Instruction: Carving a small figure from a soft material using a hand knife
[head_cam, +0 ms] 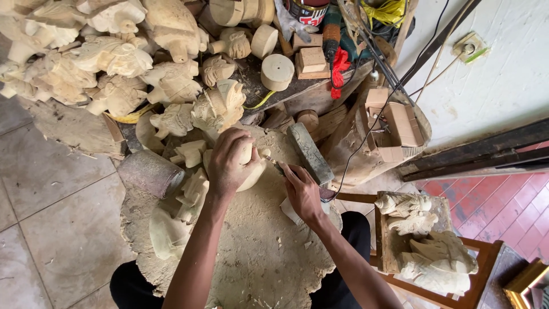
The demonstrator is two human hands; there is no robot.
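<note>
Pale wood carving (251,171), rounded and unfinished, set on a rough stump block (257,252) dusted with chips. Left hand (229,163) clamped over top of carving, fingers wrapped, pinning it down. Right hand (303,194) closed around a slim carving tool (277,167), tip meeting right flank of carving just beside left thumb. Step in hand, judged: detail cutting on the side face. Next move likely calls for short controlled pushes, blade angled away from holding fingers, firm downward grip kept. Stone-grey mallet block (310,153) just beyond right hand; finished carvings (114,57) heaped farther off.
</note>
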